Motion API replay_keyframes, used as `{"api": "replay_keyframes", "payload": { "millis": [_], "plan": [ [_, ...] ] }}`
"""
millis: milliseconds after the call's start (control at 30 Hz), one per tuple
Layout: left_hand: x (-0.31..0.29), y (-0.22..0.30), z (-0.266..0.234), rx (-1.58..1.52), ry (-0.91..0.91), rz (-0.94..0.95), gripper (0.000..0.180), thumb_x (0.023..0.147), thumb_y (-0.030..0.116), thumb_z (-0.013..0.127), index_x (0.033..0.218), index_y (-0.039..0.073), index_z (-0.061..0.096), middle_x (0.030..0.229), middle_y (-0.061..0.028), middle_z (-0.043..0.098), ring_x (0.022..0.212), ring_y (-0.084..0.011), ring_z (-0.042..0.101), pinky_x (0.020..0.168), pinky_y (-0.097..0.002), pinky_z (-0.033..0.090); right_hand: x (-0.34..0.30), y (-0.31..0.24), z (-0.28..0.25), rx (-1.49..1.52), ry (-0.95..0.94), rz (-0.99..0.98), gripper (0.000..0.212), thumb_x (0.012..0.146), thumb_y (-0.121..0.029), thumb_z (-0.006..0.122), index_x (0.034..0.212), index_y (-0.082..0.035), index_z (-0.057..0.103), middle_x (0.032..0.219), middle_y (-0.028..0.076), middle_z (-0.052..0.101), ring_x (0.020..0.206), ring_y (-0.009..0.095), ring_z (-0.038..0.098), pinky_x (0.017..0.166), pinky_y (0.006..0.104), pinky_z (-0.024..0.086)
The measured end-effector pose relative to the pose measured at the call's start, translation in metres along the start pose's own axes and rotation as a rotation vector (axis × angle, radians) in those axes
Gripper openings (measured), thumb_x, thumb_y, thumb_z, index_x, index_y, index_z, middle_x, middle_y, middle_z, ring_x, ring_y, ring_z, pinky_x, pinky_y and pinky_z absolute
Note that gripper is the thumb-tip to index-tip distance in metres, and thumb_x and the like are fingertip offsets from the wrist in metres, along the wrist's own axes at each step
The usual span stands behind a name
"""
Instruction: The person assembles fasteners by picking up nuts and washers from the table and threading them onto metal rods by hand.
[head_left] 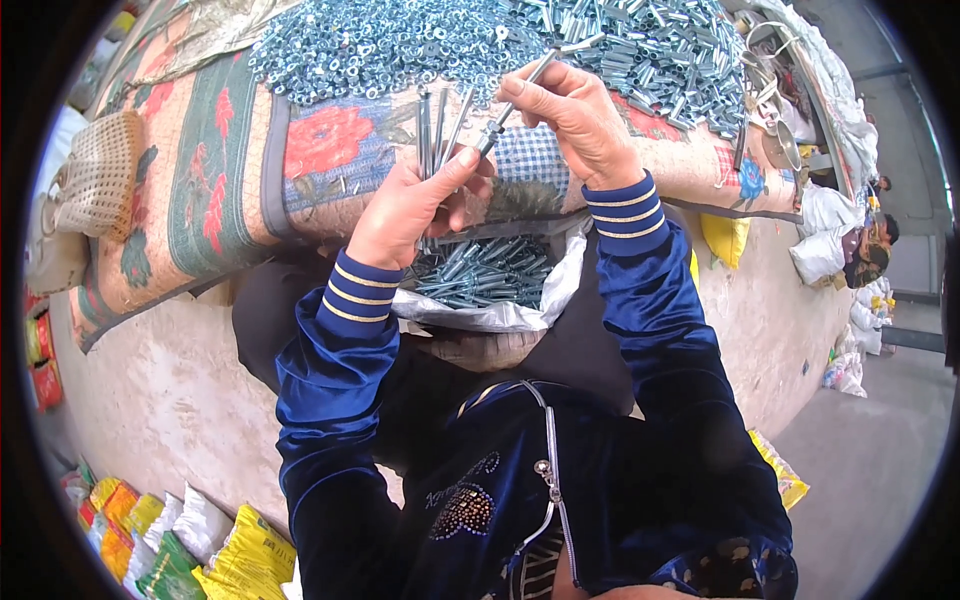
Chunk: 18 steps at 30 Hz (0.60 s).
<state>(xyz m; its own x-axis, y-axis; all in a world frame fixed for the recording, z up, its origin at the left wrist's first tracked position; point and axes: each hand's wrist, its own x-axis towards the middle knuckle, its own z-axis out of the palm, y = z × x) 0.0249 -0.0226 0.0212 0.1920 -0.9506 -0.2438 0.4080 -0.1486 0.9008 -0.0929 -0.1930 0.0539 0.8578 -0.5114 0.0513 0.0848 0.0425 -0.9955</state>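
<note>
The right hand pinches a long bolt between thumb and fingers; the left hand curls closely at its lower end and around several more bolts. If the left grip loosens, these smooth rods could slip into the wrinkled plastic bag below. Beyond, shiny ring-shaped nuts and narrow tubes lie on soft flowered cloth.

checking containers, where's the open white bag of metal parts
In the head view, the bag is at centre, between the blue sleeves, below and right of the left hand.
</note>
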Motion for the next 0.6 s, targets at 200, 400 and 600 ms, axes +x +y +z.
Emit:
{"api": "replay_keyframes", "payload": {
  "millis": [200, 400, 600],
  "plan": [
    [-0.001, -0.002, 0.003, 0.075, 0.032, 0.039, 0.027, 0.092, 0.034, 0.057, 0.091, 0.007, 0.063, 0.053, 0.0053, 0.049, 0.040, -0.0027, 0.039, 0.038, -0.0176, 0.024, -0.003, -0.002, 0.009, 0.090, 0.148, -0.070, 0.022, 0.078, -0.022, 0.075, 0.085, -0.002, 0.067, 0.075, 0.001, 0.062, 0.068, 0.006, 0.052, 0.063, 0.0206, 0.038],
    [0.000, -0.008, -0.006, -0.128, 0.117, -0.039, 0.018, 0.086, 0.024, 0.065, 0.090, 0.007, 0.063, 0.058, 0.0023, 0.055, 0.042, -0.0052, 0.047, 0.038, -0.0182, 0.031, 0.002, -0.003, -0.010, -0.410, 0.106, 0.119, 0.028, 0.083, -0.028, 0.069, 0.088, -0.001, 0.067, 0.079, 0.004, 0.066, 0.074, 0.007, 0.059, 0.068, 0.0212, 0.044],
    [-0.003, -0.002, 0.007, -0.101, 0.236, 0.047, 0.017, 0.085, 0.018, 0.068, 0.091, 0.004, 0.060, 0.064, -0.0029, 0.060, 0.049, -0.0092, 0.056, 0.043, -0.0187, 0.042, 0.003, 0.002, 0.009, 0.004, 0.114, -0.182, 0.032, 0.084, -0.031, 0.067, 0.085, 0.001, 0.066, 0.068, 0.003, 0.064, 0.060, 0.008, 0.058, 0.056, 0.0222, 0.045]
  ]
}}
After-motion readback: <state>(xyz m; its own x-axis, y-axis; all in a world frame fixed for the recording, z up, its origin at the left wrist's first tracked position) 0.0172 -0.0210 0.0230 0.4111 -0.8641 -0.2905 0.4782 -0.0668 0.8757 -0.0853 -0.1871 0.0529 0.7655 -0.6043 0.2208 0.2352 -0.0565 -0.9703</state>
